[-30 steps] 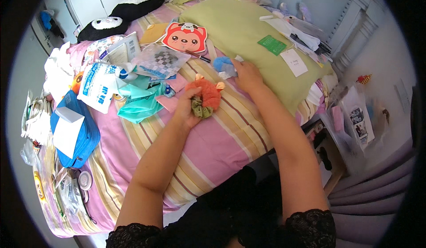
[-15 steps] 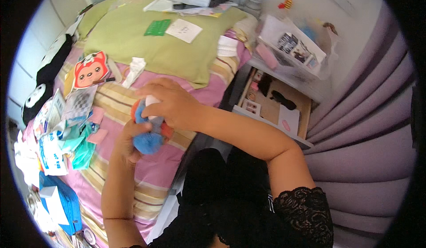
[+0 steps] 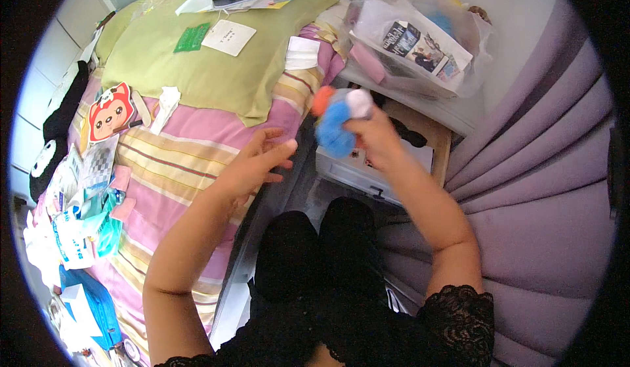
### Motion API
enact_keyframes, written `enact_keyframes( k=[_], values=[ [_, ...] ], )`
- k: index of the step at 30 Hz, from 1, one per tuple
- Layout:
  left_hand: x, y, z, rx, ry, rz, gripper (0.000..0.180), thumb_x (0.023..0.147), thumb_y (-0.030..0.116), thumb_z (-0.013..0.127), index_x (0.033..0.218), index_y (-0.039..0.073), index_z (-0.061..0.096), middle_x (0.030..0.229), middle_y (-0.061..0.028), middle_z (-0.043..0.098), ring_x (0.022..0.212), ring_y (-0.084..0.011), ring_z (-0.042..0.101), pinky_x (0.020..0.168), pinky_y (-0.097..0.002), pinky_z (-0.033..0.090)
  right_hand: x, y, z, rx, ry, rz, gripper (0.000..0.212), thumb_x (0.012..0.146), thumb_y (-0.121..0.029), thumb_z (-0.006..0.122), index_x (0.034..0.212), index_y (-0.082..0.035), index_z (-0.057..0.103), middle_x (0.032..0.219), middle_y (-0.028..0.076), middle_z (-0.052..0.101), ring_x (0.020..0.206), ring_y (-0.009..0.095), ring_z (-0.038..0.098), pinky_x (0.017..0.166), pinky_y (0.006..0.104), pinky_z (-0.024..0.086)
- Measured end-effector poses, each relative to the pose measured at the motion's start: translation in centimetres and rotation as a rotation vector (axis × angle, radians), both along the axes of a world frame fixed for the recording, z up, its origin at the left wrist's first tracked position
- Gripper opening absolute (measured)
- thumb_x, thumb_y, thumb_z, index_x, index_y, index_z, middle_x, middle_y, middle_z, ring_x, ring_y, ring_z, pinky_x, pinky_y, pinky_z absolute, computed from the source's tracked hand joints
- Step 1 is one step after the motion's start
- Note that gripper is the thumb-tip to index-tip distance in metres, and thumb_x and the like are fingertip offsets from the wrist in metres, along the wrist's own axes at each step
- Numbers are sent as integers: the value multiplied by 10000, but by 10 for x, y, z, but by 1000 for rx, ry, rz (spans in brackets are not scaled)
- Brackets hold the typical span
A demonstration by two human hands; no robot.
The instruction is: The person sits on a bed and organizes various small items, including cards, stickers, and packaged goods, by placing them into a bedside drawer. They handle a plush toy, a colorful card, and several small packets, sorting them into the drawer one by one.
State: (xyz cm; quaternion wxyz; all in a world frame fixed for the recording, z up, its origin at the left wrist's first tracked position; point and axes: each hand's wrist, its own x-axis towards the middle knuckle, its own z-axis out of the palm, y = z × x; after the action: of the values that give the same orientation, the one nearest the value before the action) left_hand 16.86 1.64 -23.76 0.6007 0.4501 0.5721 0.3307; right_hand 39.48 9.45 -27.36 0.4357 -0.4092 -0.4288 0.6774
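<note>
My right hand grips a small fluffy bundle with blue, orange, white and grey parts; its exact kind is unclear. The bundle hangs in the air over the left part of an open nightstand drawer. Dark sunglasses and a pale flat sheet show partly inside that drawer, while my arm and the bundle hide the rest. Over the bed's near edge, my left hand holds nothing, its fingers spread and slightly curled.
A clear plastic bin with papers stands on the nightstand top. On the striped bed lie a green pillow, a red cartoon-animal board, a crumpled tissue and heaped packages. A purple curtain hangs at right.
The fluffy bundle, earlier between both hands over the bed, has moved right over the drawer in my right hand. My left hand has let go. The view has shifted slightly right.
</note>
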Motion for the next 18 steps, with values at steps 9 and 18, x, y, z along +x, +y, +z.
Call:
enact_keyframes(
  k=[9, 18],
  values=[
    [-36, 9, -19, 9, -305, -8, 473, 924, 196, 535, 1336, 64, 343, 974, -152, 610, 765, -224, 651, 625, -312, 551, 52, 79, -122, -433, -393, 0, 438, 737, 4, 666, 1153, -56, 543, 1056, 100, 629, 894, 263, 640, 753, 398, 544],
    [-43, 7, -23, 27, -335, -54, 482, 905, 205, 572, 1312, 49, 367, 969, -145, 611, 743, -208, 644, 619, -315, 549, 41, 64, -117, 206, -982, -332, 680, 596, -96, 717, 1242, -43, 511, 1135, 163, 597, 1042, 300, 570, 864, 367, 465]
  ],
)
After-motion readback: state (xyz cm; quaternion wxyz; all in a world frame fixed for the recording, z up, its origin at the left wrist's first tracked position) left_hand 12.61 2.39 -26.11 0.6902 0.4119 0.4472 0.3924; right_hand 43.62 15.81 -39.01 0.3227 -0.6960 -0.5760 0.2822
